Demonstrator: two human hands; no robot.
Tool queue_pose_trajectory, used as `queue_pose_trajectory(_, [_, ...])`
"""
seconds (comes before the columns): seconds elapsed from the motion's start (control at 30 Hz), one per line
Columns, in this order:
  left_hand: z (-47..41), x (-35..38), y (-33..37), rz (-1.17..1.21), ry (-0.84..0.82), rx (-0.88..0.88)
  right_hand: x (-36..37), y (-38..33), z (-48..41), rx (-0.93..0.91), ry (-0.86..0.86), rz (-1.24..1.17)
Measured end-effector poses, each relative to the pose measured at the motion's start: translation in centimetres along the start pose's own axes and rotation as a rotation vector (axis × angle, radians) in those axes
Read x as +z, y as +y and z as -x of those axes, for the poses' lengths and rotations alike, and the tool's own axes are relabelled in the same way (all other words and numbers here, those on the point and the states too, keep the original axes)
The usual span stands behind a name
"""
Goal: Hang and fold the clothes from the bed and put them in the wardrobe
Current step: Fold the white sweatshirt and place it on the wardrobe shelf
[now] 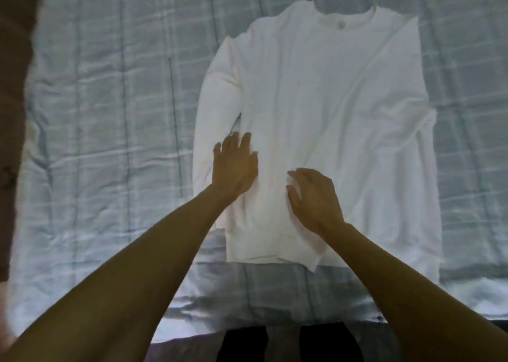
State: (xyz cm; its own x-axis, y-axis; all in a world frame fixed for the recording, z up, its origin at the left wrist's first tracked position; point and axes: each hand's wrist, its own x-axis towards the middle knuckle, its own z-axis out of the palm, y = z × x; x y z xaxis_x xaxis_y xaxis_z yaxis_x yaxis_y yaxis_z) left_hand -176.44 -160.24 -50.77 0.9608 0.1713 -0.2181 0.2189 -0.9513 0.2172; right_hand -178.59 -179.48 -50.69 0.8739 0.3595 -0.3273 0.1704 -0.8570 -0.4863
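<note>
A white long-sleeved shirt lay spread flat on the bed, collar at the far end and hem toward the near edge. Each sleeve ran down alongside the body of the shirt, one on the left and one on the right. The bed's pale checked cover was wrinkled around it.

The left hand rested palm-down on the shirt's lower left part, beside the left sleeve, with its fingers straight and spread. The right hand sat just to the right of it on the lower middle of the shirt, fingers bent, their tips on the cloth. Whether they pinched the fabric could not be told.
</note>
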Motion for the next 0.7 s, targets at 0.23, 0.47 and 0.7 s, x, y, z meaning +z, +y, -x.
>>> queue_pose_trajectory(0.23, [5.1,-0.2,-5.0,0.135,-0.089,-0.596,2.1,-4.4,-1.9,-0.153,-0.057,0.015])
queue_pose_trajectory(0.47, [6.8,-0.5,-6.7,0.427,-0.013,-0.668,4.4,-7.6,-2.1,-0.262,-0.044,0.025])
queue_pose_trajectory(0.7, [4.0,-8.1,-3.9,0.376,0.466,-0.198,1.8,-8.7,-3.5,0.167,0.22,-0.265])
